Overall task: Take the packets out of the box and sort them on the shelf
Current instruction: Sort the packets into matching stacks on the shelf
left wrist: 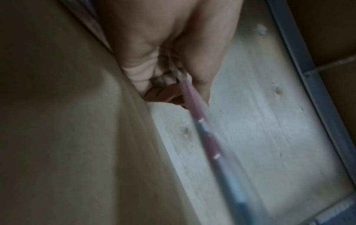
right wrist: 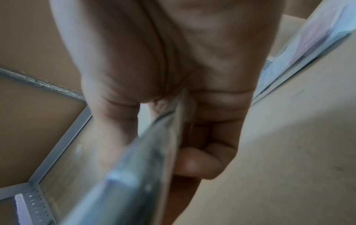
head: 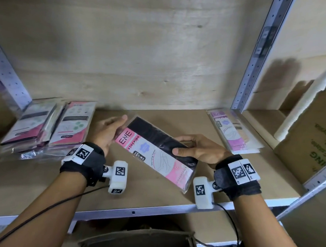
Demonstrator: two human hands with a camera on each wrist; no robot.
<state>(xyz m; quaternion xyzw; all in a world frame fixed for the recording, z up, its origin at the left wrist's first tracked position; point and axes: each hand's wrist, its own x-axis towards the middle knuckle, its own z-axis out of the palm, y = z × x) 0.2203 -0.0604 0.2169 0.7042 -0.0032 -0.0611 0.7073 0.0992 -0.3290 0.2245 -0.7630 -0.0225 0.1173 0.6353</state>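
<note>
We see a brown wooden shelf (head: pixel 154 194) with a grey metal frame, and a brown cardboard box (head: pixel 308 146) at its right end. A leaning stack of pink-and-black packets (head: pixel 45 124) lies far left, a flat pile of purple-and-beige packets (head: pixel 233 134) right. Between them, above the board, our left hand (head: pixel 109 132) and right hand (head: pixel 198 149) hold a pink, white and black stocking packet (head: pixel 157 151), fingers (head: pixel 184 138) curled round its long edges.

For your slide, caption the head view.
Both hands, left and right, hold a stocking packet above the shelf.
</note>
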